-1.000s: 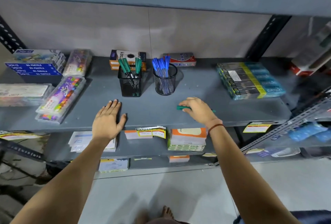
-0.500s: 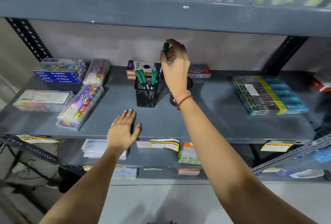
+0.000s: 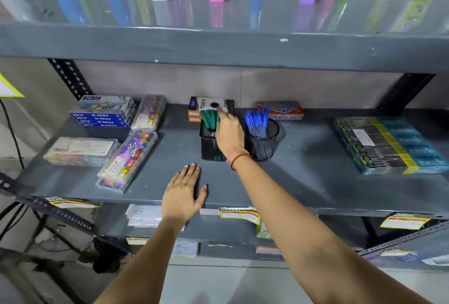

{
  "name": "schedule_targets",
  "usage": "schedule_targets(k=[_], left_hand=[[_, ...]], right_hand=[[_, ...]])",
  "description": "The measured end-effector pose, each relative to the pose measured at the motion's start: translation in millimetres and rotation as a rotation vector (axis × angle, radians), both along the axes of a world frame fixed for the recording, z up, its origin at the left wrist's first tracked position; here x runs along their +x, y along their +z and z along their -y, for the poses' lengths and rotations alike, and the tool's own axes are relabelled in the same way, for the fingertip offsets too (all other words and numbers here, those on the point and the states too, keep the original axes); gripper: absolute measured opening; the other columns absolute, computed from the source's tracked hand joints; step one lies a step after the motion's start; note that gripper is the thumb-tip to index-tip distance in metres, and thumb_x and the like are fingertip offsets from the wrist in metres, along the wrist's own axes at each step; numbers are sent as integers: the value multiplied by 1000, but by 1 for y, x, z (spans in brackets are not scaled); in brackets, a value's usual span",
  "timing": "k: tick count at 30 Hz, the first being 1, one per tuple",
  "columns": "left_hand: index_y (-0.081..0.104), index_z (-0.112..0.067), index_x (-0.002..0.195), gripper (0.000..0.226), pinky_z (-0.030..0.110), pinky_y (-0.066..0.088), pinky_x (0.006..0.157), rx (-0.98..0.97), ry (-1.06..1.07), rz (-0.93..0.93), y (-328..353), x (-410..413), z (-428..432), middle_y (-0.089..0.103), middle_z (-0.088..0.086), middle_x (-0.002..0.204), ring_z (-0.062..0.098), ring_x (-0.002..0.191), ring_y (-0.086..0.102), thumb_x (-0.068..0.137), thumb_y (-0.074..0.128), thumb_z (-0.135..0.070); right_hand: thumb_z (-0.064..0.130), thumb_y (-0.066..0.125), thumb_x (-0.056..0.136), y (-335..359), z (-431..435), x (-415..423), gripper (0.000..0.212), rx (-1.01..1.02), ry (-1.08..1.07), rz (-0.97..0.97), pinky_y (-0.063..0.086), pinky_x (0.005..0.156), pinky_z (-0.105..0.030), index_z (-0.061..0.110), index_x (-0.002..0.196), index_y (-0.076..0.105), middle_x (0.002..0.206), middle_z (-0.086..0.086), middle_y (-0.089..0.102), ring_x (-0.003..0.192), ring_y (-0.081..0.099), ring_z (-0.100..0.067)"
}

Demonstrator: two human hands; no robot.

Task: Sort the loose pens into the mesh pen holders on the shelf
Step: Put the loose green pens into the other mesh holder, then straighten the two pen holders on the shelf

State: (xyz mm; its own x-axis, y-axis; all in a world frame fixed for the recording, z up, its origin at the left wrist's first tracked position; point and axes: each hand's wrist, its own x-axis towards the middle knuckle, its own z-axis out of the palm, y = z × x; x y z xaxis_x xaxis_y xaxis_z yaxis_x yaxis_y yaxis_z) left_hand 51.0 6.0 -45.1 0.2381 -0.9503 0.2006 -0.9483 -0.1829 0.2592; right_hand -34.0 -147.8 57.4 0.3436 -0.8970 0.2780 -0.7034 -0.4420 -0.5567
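Observation:
A square black mesh holder [image 3: 209, 150] with green pens [image 3: 207, 117] stands mid-shelf. Just right of it is a round mesh holder [image 3: 263, 143] full of blue pens [image 3: 255, 121]. My right hand [image 3: 229, 133] is at the square holder's top right corner. Its fingers are closed on a green pen among the others and its index finger points up. My left hand [image 3: 184, 192] lies flat and open on the grey shelf [image 3: 303, 182] near the front edge. No loose pen shows on the shelf.
Oil pastel boxes [image 3: 102, 114] and crayon cases [image 3: 128, 155] fill the shelf's left side. A stack of pen packs [image 3: 388, 145] lies at the right. Two small boxes [image 3: 211, 105] stand behind the holders. The upper shelf [image 3: 218, 46] hangs low overhead.
My right hand picked a green pen off the shelf front, lifted it high over the holders, then came down to the square holder. The left hand stayed flat.

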Motion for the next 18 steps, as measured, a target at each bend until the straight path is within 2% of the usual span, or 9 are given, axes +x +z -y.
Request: schedule_targets(k=[4, 9, 13, 15, 18], left_hand=[[52, -9, 130, 61, 40, 29, 107, -16, -4, 0, 0, 0, 0, 51, 10, 137, 26, 129, 43, 88, 31, -48], [50, -10, 132, 62, 39, 26, 108, -28, -9, 6, -3, 1, 0, 48, 9, 139, 25, 131, 40, 89, 29, -49], [47, -12, 134, 66, 37, 22, 109, -26, 1, -35, -3, 1, 1, 45, 8, 142, 23, 134, 36, 87, 28, -54], [45, -14, 135, 69, 37, 22, 110, -35, 23, -86, -2, 2, 3, 44, 7, 143, 21, 135, 34, 85, 29, -57], [38, -12, 139, 69, 43, 27, 108, -73, 118, -274, 5, 0, 13, 42, 10, 144, 26, 132, 38, 85, 48, -53]], right_hand=[[0, 51, 87, 2, -7, -10, 49, -1, -6, 91, 50, 90, -46, 8, 135, 40, 120, -23, 57, 113, 53, -38], [9, 52, 91, 0, -26, -57, 36, -18, -58, 278, 46, 96, -34, 5, 126, 50, 123, -18, 59, 113, 55, -30], [11, 59, 87, -16, -29, -96, 32, -82, -179, 358, 45, 93, -37, 3, 117, 57, 112, -17, 62, 108, 54, -31], [18, 63, 85, -20, -24, -112, 37, -41, -239, 375, 42, 94, -37, 5, 119, 56, 115, -15, 59, 112, 50, -31], [33, 72, 78, -24, -14, -122, 65, 82, -258, 374, 37, 102, -37, 7, 131, 44, 126, -15, 50, 122, 40, -29]])
